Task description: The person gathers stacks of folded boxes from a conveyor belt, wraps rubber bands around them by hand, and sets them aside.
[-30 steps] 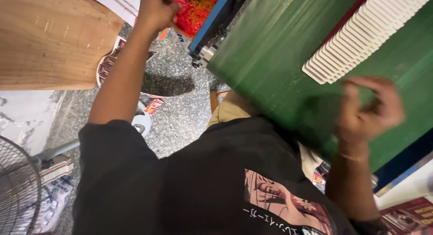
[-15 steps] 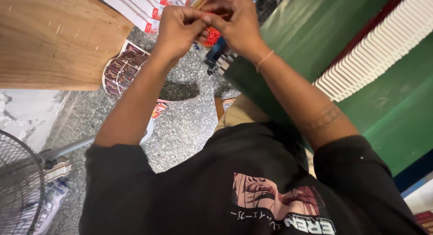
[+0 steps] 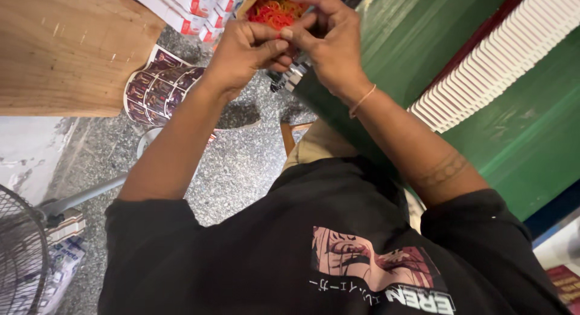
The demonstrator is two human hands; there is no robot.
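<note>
Both hands meet at the top of the view: the left hand (image 3: 244,49) is curled, its thumb pressed against the fingers of the right hand (image 3: 329,40), which are pinched together (what sits between the fingertips is too small to tell). Right of them a green board (image 3: 513,133) slopes across, with a row of white cups (image 3: 501,64) lying along it. At the upper left stands a wooden tabletop (image 3: 66,49), and a sheet of stickers (image 3: 157,88) hangs at its right edge. Just behind the hands sits a bag of red and orange rubber bands (image 3: 275,9). A thin bracelet (image 3: 361,100) circles the right wrist.
</note>
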